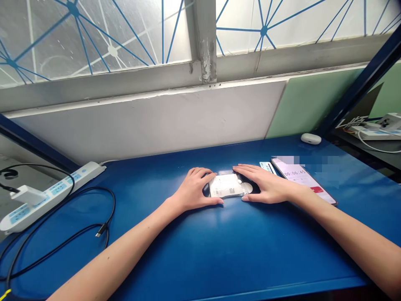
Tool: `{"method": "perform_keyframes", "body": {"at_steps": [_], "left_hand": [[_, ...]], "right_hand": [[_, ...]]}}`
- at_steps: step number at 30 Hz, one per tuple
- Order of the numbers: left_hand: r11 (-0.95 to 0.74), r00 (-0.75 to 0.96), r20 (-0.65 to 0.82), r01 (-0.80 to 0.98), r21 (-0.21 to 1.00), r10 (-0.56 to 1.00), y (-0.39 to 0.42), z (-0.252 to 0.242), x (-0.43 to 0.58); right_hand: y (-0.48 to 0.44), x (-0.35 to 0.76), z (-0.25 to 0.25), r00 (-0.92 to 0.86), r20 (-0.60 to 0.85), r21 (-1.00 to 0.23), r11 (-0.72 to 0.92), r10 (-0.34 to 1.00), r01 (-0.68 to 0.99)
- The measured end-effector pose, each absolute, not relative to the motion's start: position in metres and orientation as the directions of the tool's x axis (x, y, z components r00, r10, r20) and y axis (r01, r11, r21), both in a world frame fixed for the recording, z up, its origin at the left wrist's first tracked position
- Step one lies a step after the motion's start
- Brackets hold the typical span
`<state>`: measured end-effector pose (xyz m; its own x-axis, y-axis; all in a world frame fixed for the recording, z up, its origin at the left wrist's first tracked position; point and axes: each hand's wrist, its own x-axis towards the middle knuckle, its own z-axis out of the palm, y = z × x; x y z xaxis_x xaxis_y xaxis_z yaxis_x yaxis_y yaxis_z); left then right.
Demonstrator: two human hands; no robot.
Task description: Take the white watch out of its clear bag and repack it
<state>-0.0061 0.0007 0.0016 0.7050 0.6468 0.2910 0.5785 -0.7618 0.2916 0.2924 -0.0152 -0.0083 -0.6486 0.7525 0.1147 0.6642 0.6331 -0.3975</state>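
Packet [227, 185] is laid flat, unlifted, flanked by left hand [194, 190] at nine o'clock, right hand [266, 186] at three, grips spread apart

Table [200, 251]: smooth, glossy
Packet [227, 184], mid-table: shiny, plastic-looking
Strip [70, 182], table's left: smooth plastic
Phone [302, 180], table's right: glassy
Frame [205, 42], above table: rough, chipped paint

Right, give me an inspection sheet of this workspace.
Surface: blue tabletop, glossy.
Job's things: small packet with a white label, lying between the hands.
Clutter: phone showing a timer, card beside it, white case at back right.
Grippers: left hand and right hand at the packet's opposite ends, fingers spread; grip firmness unclear.
Cables: black cable looped at left, connector plugged into nothing; power strip nearby.
Surroundings: patterned windows, white panel, green panel.
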Motion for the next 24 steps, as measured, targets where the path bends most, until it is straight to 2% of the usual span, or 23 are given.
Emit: {"method": "perform_keyframes", "body": {"at_steps": [6,24], "left_hand": [[-0.726,0.698,0.221,0.604,0.329,0.681,0.0029,0.0051,-0.0115],[-0.749,0.685,0.307,0.580,0.320,0.661,0.0055,0.0003,-0.0118]], "right_hand": [[-0.0154,0.2908,-0.0059,-0.639,0.098,-0.423,0.613,0.763,0.667],[-0.0177,0.2884,-0.0084,-0.612,0.136,-0.390,0.610,0.779,0.690]]}}
